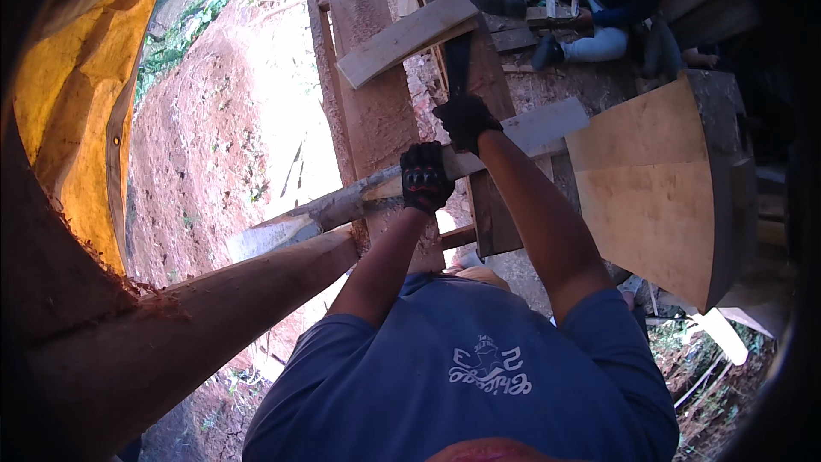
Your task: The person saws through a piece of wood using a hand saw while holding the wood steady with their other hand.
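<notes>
My left hand (426, 178), in a black glove, is closed over a long rough-edged wooden board (534, 130). The board runs crosswise over the upright planks, pale at its right end, with bark along the left part. Just above and to the right, my right hand (466, 124), also gloved in black, is closed at the near end of a dark, flat, blade-like tool (457, 68). Its far end passes under a short pale board (409, 38), so its exact kind is hidden. The short board lies slanted across two long planks, a wide one (372, 103) on the left and a darker one (487, 77).
A thick timber beam (214, 321) comes in from the lower left, with shavings on it. A yellow tarp (85, 103) hangs at the left. On the right stands a broad curved wooden panel (646, 192). Another person (590, 8) sits among wood pieces at the upper right.
</notes>
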Action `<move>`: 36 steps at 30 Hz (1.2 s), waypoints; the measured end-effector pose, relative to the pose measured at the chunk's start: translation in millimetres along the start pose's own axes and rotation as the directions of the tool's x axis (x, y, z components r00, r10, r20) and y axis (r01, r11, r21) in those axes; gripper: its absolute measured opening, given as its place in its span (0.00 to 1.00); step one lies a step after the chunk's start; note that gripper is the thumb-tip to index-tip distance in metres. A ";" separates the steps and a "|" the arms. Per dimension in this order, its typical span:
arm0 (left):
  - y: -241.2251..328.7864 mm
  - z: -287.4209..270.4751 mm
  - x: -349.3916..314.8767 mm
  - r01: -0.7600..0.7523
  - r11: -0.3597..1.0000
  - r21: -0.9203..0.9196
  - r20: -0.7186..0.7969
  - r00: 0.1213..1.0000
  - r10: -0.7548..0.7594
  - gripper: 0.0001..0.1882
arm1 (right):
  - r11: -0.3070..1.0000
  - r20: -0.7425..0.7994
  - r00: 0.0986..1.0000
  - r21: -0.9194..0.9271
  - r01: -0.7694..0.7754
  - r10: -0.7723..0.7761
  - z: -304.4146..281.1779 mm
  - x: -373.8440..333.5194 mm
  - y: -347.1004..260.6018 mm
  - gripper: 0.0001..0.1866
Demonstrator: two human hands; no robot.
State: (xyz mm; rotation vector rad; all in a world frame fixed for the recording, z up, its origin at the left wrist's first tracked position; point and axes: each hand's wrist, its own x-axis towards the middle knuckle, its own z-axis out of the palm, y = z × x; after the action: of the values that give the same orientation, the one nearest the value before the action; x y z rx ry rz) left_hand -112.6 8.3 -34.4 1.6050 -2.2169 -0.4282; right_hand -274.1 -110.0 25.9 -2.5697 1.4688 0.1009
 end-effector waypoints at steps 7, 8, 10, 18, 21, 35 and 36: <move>-3.4 5.4 -2.1 -0.060 0.997 0.049 -0.100 0.993 0.065 0.29 | 0.996 -0.045 0.995 0.009 -0.093 0.094 5.3 -6.4 -6.7 0.15; -4.5 7.9 -2.2 -0.043 0.998 0.040 -0.075 0.996 0.046 0.30 | 0.988 -0.120 0.984 0.098 -0.119 0.131 8.3 -21.6 -10.9 0.13; -7.0 11.5 -3.9 -0.009 1.000 0.027 -0.021 1.000 0.009 0.33 | 0.947 -0.256 0.940 0.284 -0.148 0.224 15.9 -60.4 -24.4 0.11; -1.6 6.7 4.9 -0.069 0.993 0.098 -0.074 0.994 0.076 0.27 | 0.550 -0.361 0.733 0.835 -0.022 0.577 40.6 -161.7 -95.4 0.26; -3.3 8.6 1.6 -0.065 0.985 0.160 -0.024 0.997 0.069 0.28 | 0.466 -0.267 0.750 0.882 -0.062 0.605 65.0 -180.5 -116.0 0.28; 1.9 5.4 8.3 -0.009 0.960 0.280 0.137 0.990 -0.031 0.31 | 0.735 -0.582 0.691 0.669 0.108 0.428 73.8 -172.8 -84.1 0.22; 2.9 5.1 7.6 -0.001 0.971 0.239 0.123 0.992 -0.029 0.31 | 0.803 -0.629 0.678 0.588 0.095 0.381 71.5 -165.8 -76.5 0.20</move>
State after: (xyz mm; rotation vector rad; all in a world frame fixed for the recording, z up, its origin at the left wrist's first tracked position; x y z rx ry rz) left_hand -119.6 2.2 -36.7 1.7588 -2.4307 -0.2809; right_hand -290.7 82.0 -10.6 -1.9972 1.5700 -1.3042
